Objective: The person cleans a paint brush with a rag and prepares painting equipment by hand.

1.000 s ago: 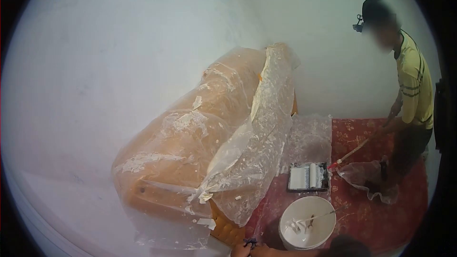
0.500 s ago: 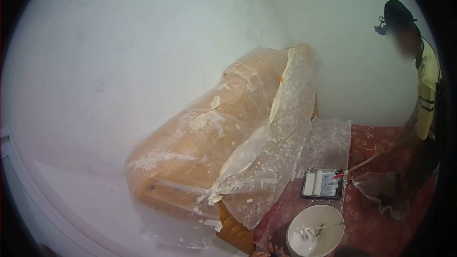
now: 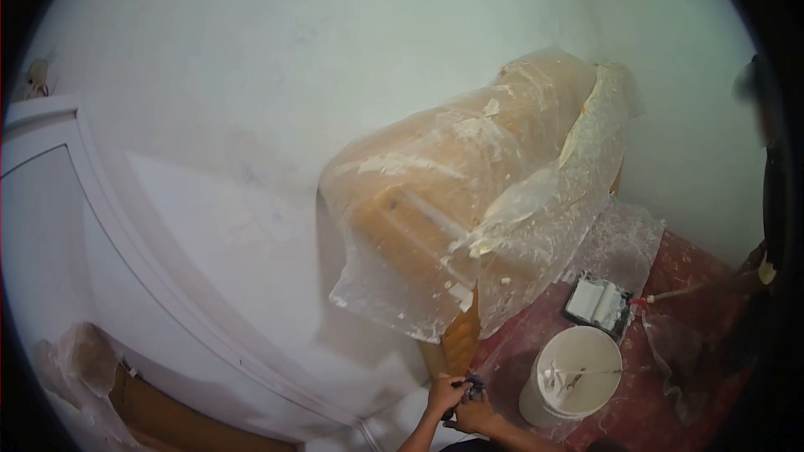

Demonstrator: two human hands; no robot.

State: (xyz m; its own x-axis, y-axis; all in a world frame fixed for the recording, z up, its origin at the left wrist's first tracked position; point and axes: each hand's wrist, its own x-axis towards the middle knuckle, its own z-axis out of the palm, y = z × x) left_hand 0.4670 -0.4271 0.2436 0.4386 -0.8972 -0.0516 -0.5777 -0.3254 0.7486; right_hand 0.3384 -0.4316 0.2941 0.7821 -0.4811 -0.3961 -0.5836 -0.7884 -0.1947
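Observation:
My left hand (image 3: pixel 443 394) and my right hand (image 3: pixel 477 415) meet at the bottom of the view, both closed around a small dark bluish object (image 3: pixel 474 384). What the object is cannot be made out. The hands hover just in front of the lower corner of an orange sofa (image 3: pixel 419 209) wrapped in paint-spattered clear plastic sheeting (image 3: pixel 536 201). A white paint bucket (image 3: pixel 574 372) with a stirring stick in it stands on the floor just right of my hands.
A paint tray (image 3: pixel 599 303) with a roller lies beyond the bucket on a red patterned carpet (image 3: pixel 695 284). A co-worker (image 3: pixel 766 226) at the far right edge holds a long roller pole (image 3: pixel 682 291). White wall (image 3: pixel 251 100) ahead, white door frame (image 3: pixel 151 259) at left.
The view has swung left, bringing the door frame in and pushing the co-worker to the right edge. My hands have risen into view, closed on the small dark object.

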